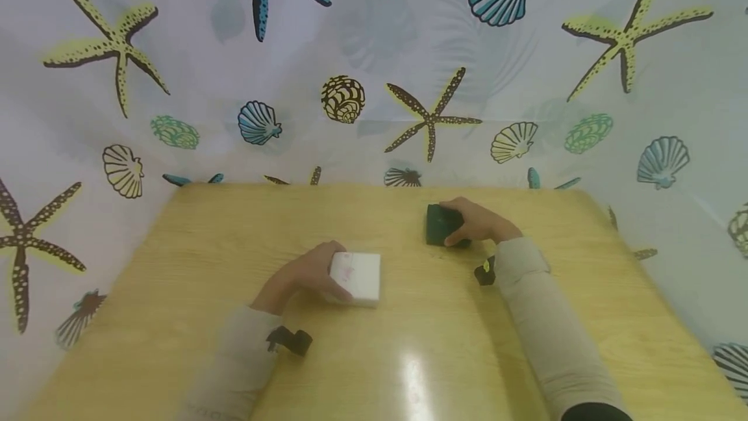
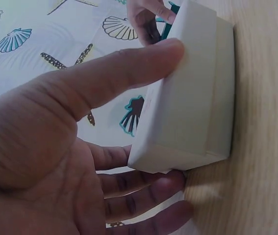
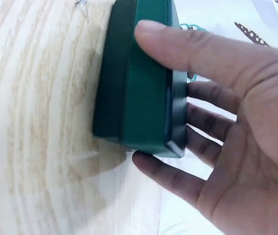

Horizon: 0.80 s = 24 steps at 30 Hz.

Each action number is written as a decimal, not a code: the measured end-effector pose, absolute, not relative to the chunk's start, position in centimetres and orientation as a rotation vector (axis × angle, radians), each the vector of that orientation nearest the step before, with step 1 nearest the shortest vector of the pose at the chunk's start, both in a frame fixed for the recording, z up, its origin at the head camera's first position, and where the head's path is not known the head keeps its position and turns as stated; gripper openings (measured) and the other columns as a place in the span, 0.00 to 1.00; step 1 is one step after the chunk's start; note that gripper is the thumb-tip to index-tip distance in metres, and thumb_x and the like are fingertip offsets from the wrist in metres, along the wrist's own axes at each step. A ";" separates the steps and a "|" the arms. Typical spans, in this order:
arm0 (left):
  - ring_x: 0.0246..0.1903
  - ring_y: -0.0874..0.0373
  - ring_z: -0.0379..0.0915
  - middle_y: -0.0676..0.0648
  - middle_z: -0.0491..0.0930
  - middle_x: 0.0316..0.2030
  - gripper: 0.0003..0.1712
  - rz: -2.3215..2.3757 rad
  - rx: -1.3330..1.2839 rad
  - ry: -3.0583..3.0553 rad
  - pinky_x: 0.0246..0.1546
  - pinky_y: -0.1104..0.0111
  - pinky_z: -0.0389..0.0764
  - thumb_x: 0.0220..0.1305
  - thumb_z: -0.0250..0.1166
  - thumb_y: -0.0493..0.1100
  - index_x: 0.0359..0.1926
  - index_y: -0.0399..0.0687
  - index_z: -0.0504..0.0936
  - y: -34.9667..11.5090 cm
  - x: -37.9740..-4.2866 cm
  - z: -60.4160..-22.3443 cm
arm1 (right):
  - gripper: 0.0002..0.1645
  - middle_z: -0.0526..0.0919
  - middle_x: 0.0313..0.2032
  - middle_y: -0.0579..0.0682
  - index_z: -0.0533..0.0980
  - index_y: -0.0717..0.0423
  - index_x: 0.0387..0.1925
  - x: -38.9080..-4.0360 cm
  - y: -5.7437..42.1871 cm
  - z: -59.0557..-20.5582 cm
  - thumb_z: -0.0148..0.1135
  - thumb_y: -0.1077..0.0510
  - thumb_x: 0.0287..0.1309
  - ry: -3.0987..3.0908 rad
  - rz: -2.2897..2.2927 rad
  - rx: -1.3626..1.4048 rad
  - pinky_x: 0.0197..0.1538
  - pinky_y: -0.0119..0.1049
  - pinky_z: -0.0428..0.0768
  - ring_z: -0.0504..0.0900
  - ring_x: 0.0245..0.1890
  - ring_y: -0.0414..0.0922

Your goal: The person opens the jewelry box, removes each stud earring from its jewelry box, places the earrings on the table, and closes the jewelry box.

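A small white box [image 1: 363, 276] with a lid seam along its side stands on the table, left of centre. My left hand [image 1: 315, 270] grips it from the left; in the left wrist view the thumb [image 2: 129, 68] presses the lid's near side and the other fingers reach round the far side. Farther back and to the right is a dark green box [image 1: 442, 225], also lidded. My right hand [image 1: 478, 221] holds this one from its right, with the thumb [image 3: 163, 44] on the near face of the lid and the fingers partly hidden behind.
The wooden table [image 1: 245, 219] bears both boxes. A white cloth [image 1: 304, 51] printed with starfish and shells hangs behind it and along the sides. Dark wrist cameras [image 1: 290, 340] sit at both sleeves.
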<state>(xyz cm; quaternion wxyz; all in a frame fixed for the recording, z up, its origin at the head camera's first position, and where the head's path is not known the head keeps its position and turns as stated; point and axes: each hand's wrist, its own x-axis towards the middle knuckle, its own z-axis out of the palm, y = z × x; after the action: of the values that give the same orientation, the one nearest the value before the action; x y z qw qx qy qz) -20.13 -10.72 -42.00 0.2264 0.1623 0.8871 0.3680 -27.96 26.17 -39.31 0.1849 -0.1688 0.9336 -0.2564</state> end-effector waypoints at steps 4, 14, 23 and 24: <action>0.49 0.53 0.69 0.46 0.75 0.51 0.51 1.043 0.446 2.424 0.58 0.56 0.74 0.39 0.84 0.47 0.64 0.41 0.68 -9.6 -19.4 -42.6 | 0.57 0.57 0.73 0.68 0.53 0.65 0.75 -27.5 26.6 -39.7 0.76 0.57 0.51 2.653 -0.766 -0.536 0.74 0.63 0.58 0.57 0.73 0.66; 0.65 0.43 0.66 0.38 0.66 0.66 0.64 1.066 0.435 2.420 0.69 0.47 0.67 0.37 0.85 0.41 0.73 0.43 0.56 -10.3 -18.9 -42.4 | 0.50 0.54 0.76 0.63 0.57 0.60 0.75 -22.6 20.9 -36.0 0.72 0.56 0.56 2.697 -0.976 -0.760 0.76 0.64 0.51 0.48 0.78 0.63; 0.57 0.49 0.70 0.40 0.68 0.62 0.61 1.145 0.521 2.410 0.63 0.52 0.74 0.39 0.82 0.36 0.72 0.39 0.56 -9.5 -19.1 -43.3 | 0.44 0.70 0.69 0.57 0.67 0.58 0.69 -18.9 13.4 -35.9 0.74 0.53 0.52 2.593 -0.780 -0.955 0.72 0.53 0.67 0.66 0.71 0.56; 0.57 0.49 0.70 0.40 0.68 0.61 0.60 1.147 0.528 2.413 0.62 0.53 0.74 0.39 0.82 0.36 0.72 0.39 0.56 -9.4 -19.1 -43.3 | 0.44 0.71 0.69 0.56 0.68 0.58 0.68 -18.8 12.9 -36.1 0.75 0.53 0.51 2.600 -0.747 -0.949 0.70 0.52 0.69 0.68 0.70 0.55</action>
<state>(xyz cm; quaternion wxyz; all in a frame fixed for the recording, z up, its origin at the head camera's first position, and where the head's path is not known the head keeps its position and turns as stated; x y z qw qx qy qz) -19.07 -9.37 -43.32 0.2077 0.1897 0.8667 0.4120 -18.81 12.89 -36.15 0.1371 -0.3281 0.8983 -0.2582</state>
